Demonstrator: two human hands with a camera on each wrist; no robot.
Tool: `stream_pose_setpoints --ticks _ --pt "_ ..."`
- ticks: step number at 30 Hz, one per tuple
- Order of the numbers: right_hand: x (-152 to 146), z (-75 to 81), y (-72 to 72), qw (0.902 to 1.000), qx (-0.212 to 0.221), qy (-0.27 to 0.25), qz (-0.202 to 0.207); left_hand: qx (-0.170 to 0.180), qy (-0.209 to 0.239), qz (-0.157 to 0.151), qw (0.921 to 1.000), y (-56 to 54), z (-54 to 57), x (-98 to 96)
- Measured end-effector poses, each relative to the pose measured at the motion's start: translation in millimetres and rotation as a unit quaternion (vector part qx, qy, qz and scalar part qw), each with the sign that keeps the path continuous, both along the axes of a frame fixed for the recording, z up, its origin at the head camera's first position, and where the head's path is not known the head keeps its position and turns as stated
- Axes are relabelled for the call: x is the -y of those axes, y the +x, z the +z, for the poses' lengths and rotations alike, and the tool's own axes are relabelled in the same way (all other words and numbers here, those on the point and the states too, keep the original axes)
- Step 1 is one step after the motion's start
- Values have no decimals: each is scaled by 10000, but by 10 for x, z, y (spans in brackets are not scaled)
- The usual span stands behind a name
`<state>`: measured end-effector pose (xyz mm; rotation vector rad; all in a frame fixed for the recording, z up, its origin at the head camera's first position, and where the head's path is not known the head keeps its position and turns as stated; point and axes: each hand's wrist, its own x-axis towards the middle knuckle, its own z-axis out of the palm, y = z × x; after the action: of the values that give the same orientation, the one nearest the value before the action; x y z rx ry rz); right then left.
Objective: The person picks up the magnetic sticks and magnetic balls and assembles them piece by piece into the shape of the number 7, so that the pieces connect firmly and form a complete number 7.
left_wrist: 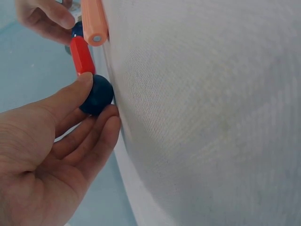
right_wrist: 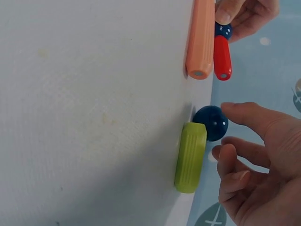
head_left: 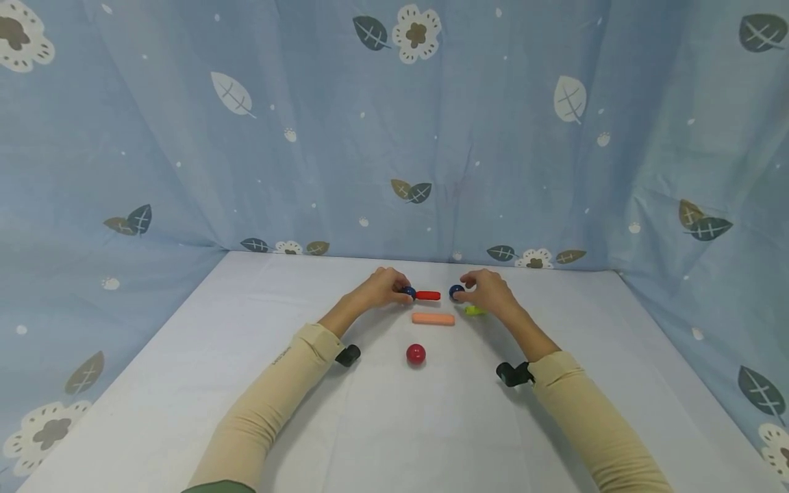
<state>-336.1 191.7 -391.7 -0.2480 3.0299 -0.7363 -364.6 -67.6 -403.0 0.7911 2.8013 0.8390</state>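
Note:
My left hand (head_left: 383, 287) pinches a dark blue ball (left_wrist: 98, 95) between thumb and fingers. A short red stick (head_left: 428, 296) extends from that ball toward the right, end against it. On the other side, my right hand (head_left: 491, 293) is at a second dark blue ball (right_wrist: 211, 123), the thumb tip right at its surface and the other fingers spread apart below it in the right wrist view. A yellow-green curved piece (right_wrist: 191, 157) lies in front of this second ball. Between the red stick and this ball a gap shows in the head view.
Nearer to me than the red stick lies an orange ribbed bar (head_left: 433, 319). A red ball (head_left: 416, 354) sits closer still on the white tabletop (head_left: 394, 431). Behind the table hangs a blue patterned curtain (head_left: 345, 137). Black wrist cameras (head_left: 514, 374) jut inward below the wrists.

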Motion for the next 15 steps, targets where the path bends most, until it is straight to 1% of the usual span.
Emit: stream_pose_setpoints --ticks 8,15 --pt "23 -21 -5 9999 113 88 -44 94 60 11 9999 8 5 5" --pt "43 -74 -23 9997 198 70 -134 75 91 -4 9999 9 -2 9"
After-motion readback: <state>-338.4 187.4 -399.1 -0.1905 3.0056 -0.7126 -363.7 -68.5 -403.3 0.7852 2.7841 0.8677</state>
